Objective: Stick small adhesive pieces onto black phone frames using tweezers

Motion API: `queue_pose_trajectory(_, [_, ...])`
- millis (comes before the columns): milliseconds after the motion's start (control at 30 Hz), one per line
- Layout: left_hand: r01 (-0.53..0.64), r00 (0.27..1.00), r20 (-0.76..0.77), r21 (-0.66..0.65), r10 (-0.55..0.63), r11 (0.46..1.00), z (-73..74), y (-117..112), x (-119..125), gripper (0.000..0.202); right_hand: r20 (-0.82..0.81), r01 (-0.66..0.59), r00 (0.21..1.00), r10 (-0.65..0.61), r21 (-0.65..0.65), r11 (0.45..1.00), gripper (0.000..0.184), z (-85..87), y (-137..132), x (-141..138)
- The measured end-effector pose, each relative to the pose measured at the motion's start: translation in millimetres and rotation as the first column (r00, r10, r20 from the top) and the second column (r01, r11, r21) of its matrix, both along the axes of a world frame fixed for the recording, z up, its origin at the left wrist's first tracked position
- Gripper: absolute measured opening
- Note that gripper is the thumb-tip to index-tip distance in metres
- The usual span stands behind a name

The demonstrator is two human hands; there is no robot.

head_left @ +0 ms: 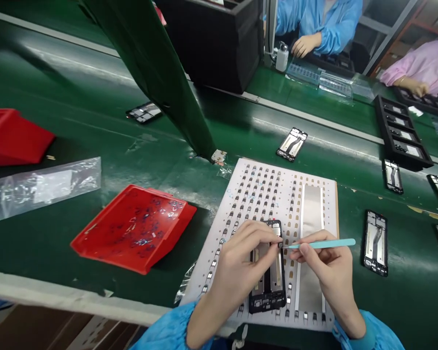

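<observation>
Phone frame (pixel 267 302) lies on the white board (pixel 197 291), its long axis running away from the person, nearly upright in view, one short end towards the body and the other towards the far side of the desk (pixel 40 253). The left hand (pixel 239 260) reaches across its middle and left side; thumb and forefinger nearly meet at the upper right edge, but whether the fingers grip a small part there I cannot tell. The right hand (pixel 330 262) has its fingers clamped on turquoise tweezers (pixel 328 243), which lie almost level, tip pointing left at that edge. Left of the board sits a red tray (pixel 107 255) with small scraps inside.
</observation>
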State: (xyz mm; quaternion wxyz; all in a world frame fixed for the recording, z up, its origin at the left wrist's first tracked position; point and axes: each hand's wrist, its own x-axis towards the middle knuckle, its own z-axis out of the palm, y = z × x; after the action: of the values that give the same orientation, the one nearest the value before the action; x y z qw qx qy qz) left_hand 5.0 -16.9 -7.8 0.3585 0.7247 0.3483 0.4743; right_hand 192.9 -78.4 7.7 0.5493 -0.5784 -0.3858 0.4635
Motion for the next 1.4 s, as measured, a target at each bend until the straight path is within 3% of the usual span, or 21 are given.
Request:
queue_pose_trajectory(200, [0.009, 0.997, 0.082, -0.300, 0.016, 0.954, -0.2, -10.3, -0.9, 0.017, 0.122, 0.093, 0.984, -0.129, 0.263, 0.960, 0.003, -7.8, -3.2, -24.1])
queue_pose_trajectory(300, [-0.024, 0.999, 0.022, -0.275, 0.031, 0.961, 7.7, -19.0, -18.4, 0.016, 0.144, 0.141, 0.972, -0.187, 0.282, 0.949, 0.003, -8.2, 0.8, -29.7])
queue_pose_trajectory(367, [-0.125, 0.988, -0.115, -0.173, 0.106, 0.977, 16.2, -22.5, -43.0, 0.016, 0.158, 0.154, 0.968, -0.193, 0.229, 0.961, 0.005, -8.6, 4.4, -27.0])
queue_pose_trajectory(433, [-0.274, 0.919, -0.300, -0.020, 0.255, 0.962, 23.5, -21.7, -75.0, 0.016, 0.170, 0.132, 0.973, -0.158, 0.155, 0.979, 0.010, -10.9, 8.1, -20.8])
queue_pose_trajectory(567, [-0.471, 0.622, -0.554, 0.299, 0.553, 0.830, 21.5, -8.6, -135.3, 0.018, 0.145, 0.085, 0.986, -0.087, 0.020, 0.996, 0.019, -20.8, 12.7, -9.5])
queue_pose_trajectory(633, [-0.492, 0.525, -0.604, 0.360, 0.600, 0.793, 14.0, -0.8, -152.3, 0.027, 0.125, 0.070, 0.990, -0.068, -0.007, 0.998, 0.020, -26.3, 14.2, -7.8])
queue_pose_trajectory(700, [-0.505, 0.497, -0.637, 0.340, 0.589, 0.793, 7.5, 4.3, -158.9, 0.030, 0.122, 0.056, 0.991, -0.055, -0.004, 0.998, 0.019, -30.7, 16.3, -8.2])
queue_pose_trajectory(833, [-0.512, 0.514, -0.597, 0.362, 0.616, 0.779, 4.9, 3.9, -151.1, 0.032, 0.115, 0.075, 0.991, -0.073, -0.011, 0.997, 0.020, -34.0, 23.4, -11.0])
queue_pose_trajectory(933, [-0.384, 0.615, -0.508, 0.475, 0.603, 0.792, 5.5, 1.1, -131.8, 0.030, 0.118, 0.084, 0.990, -0.079, -0.035, 0.996, 0.022, -34.3, 27.8, -12.8])
queue_pose_trajectory(1000, [-0.234, 0.740, -0.481, 0.471, 0.470, 0.851, 3.3, 1.9, -111.6, 0.035, 0.129, 0.081, 0.989, -0.074, -0.048, 0.996, 0.023, -34.8, 29.2, -13.8])
queue_pose_trajectory(1067, [-0.058, 0.822, -0.505, 0.384, 0.263, 0.921, -2.0, 5.9, -87.6, 0.040, 0.139, 0.081, 0.988, -0.072, -0.059, 0.995, 0.025, -35.3, 29.7, -14.7])
queue_pose_trajectory(1167, [0.114, 0.818, -0.573, 0.260, 0.058, 0.959, -14.2, 15.3, -54.8, 0.042, 0.136, 0.083, 0.988, -0.072, -0.079, 0.993, 0.028, -35.7, 30.2, -15.3])
queue_pose_trajectory(1267, [0.179, 0.791, -0.612, 0.243, 0.008, 0.953, -25.1, 22.7, -36.7, 0.043, 0.119, 0.083, 0.990, -0.071, -0.098, 0.992, 0.029, -35.6, 31.7, -15.0])
queue_pose_trajectory(1400, [0.210, 0.747, -0.665, 0.225, -0.008, 0.951, -30.1, 24.3, -32.0, 0.045, 0.106, 0.073, 0.993, -0.061, -0.117, 0.990, 0.029, -35.7, 35.9, -15.9])
